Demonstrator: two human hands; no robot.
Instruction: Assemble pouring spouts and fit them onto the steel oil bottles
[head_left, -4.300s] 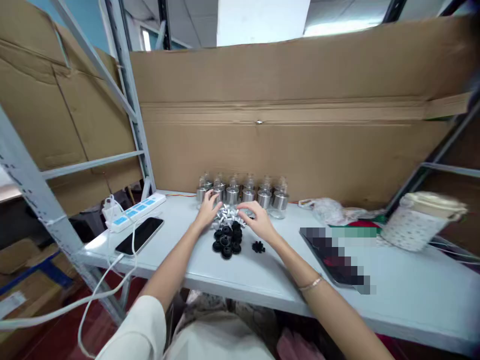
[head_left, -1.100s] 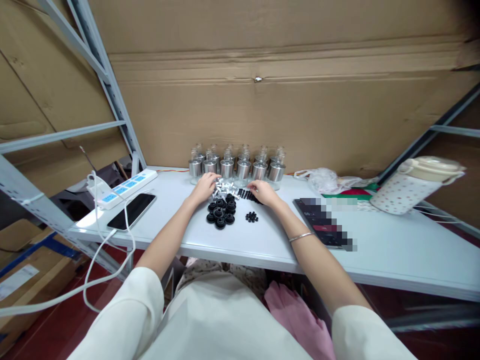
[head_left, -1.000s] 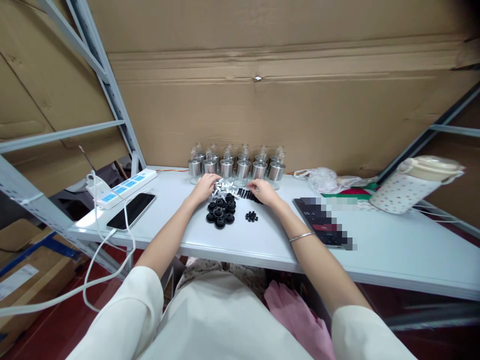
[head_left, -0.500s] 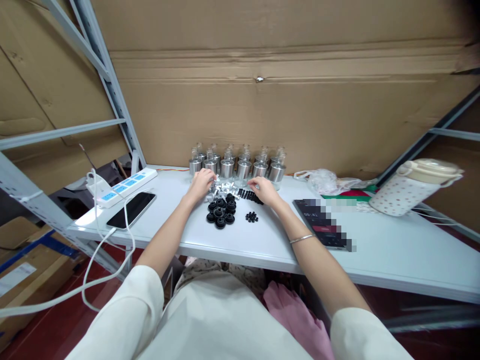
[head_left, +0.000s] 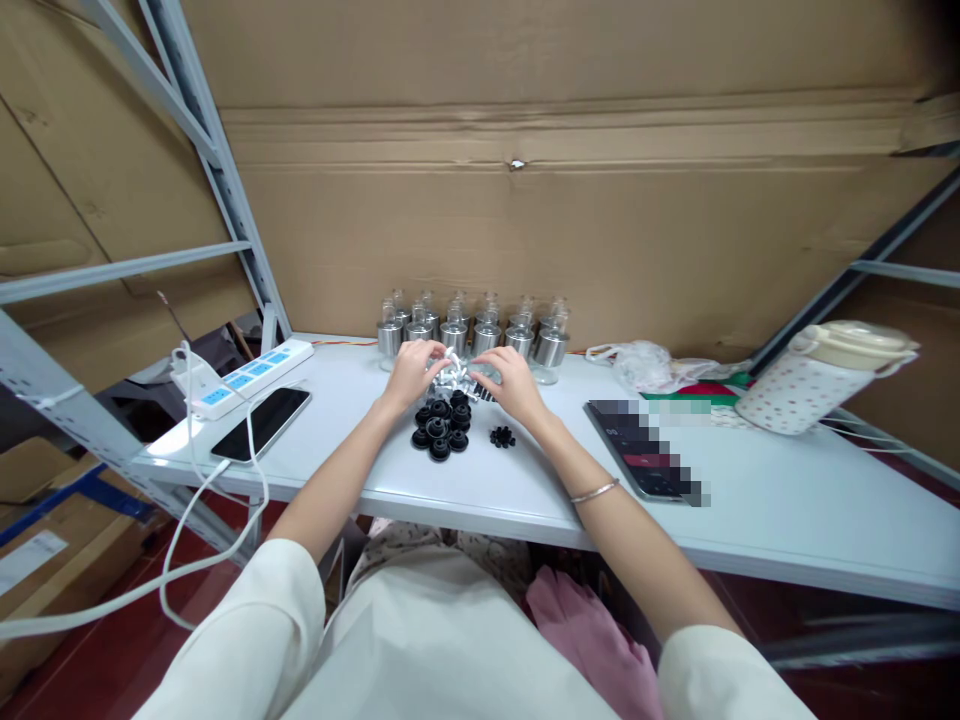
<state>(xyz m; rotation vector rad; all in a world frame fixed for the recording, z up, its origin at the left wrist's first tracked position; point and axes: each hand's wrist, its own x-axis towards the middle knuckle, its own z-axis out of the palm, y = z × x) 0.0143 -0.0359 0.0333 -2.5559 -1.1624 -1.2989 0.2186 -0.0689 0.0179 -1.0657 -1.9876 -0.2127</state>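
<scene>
Hands [head_left: 465, 372] have drawn together over silver parts [head_left: 454, 376].

Black caps [head_left: 441, 428], silver pieces [head_left: 454, 373]

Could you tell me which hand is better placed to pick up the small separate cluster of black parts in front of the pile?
Probably the right hand: the small black cluster lies just below it, while the left hand sits beyond the larger black pile.

Metal cylinders [head_left: 471, 333] line the table [head_left: 787, 520] back edge, small-parts heaps [head_left: 441, 428] just in front. Power strip [head_left: 241, 378] and phone [head_left: 262, 423] at left edge. Jug [head_left: 825, 378] near right edge.
</scene>
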